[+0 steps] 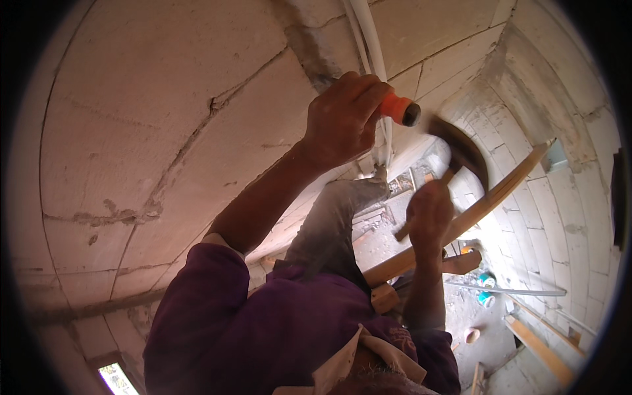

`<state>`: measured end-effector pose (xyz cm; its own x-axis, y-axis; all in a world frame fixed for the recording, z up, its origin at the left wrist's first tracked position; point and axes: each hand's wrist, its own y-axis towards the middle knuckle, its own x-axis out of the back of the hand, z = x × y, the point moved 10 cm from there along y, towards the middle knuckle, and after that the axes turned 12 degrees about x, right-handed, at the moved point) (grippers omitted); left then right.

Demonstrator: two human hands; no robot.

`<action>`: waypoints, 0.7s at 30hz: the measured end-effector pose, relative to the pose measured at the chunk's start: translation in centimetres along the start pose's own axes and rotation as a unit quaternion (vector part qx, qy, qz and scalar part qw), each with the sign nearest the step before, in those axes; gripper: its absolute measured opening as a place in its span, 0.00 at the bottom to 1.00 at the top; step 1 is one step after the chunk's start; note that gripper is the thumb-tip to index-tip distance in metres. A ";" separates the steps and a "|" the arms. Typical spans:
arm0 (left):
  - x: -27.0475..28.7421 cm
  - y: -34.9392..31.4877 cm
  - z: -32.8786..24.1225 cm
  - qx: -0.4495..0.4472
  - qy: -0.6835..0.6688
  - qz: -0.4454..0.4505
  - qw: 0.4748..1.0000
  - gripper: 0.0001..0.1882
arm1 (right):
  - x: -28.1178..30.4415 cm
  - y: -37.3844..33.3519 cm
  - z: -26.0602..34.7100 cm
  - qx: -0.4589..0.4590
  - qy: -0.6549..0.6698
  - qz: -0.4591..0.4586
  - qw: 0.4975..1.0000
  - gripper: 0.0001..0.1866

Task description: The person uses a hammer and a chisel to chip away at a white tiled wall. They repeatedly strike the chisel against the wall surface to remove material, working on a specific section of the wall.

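My left hand (345,118) is closed round the orange handle of a chisel (396,108), raised against the block wall (217,72). Its dark butt end points right, and its tip lies by a rough groove (308,49) cut in the wall. In my right hand (430,212) is a hammer (466,153), gripped by its wooden handle. The curved dark hammer head is slightly blurred and hangs to the right of the chisel's butt, apart from it.
White conduit pipes (368,39) run down the wall beside my left hand. A wooden beam (507,185) slants across behind my right hand. On the littered floor below are teal-and-white cans (486,289), a small round pot (472,336) and loose planks (543,349).
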<state>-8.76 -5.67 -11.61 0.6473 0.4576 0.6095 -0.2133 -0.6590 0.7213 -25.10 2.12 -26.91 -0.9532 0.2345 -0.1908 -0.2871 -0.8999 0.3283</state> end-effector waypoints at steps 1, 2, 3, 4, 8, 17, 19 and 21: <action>0.0 -0.1 0.1 0.002 0.003 0.002 1.000 0.16 | -0.9 0.3 -0.6 -0.049 -0.099 0.070 0.991 0.14; -0.1 -0.3 0.3 0.004 0.005 0.005 1.000 0.16 | -0.4 1.0 1.3 -0.034 -0.146 0.062 0.987 0.14; -0.2 -0.3 0.4 0.007 0.005 0.007 1.000 0.16 | 0.3 0.7 1.6 -0.024 0.001 0.037 0.999 0.13; -0.1 -0.1 0.3 0.004 0.000 -0.001 1.000 0.16 | 1.0 0.7 2.2 0.008 0.152 -0.040 0.988 0.13; -1.0 0.3 0.4 0.017 0.013 0.003 1.000 0.16 | -0.3 1.1 -0.7 0.014 0.036 -0.038 0.999 0.14; -2.1 1.0 1.2 0.043 0.057 0.005 0.997 0.14 | -0.4 2.5 -2.6 -0.083 -0.015 0.016 0.996 0.14; -1.8 1.0 1.4 0.053 0.070 0.008 0.996 0.14 | 1.2 4.3 -1.9 -0.062 -0.006 0.004 0.998 0.14; -1.5 1.1 1.3 0.072 0.073 0.022 0.995 0.14 | 2.0 3.2 -0.9 -0.147 0.111 -0.100 0.978 0.14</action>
<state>-8.99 -7.91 -12.16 0.5241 0.5011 0.6886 -0.1262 -0.7539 0.6447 -27.87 -0.64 -27.06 -0.8270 0.3603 -0.4316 -0.3952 -0.9185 -0.0096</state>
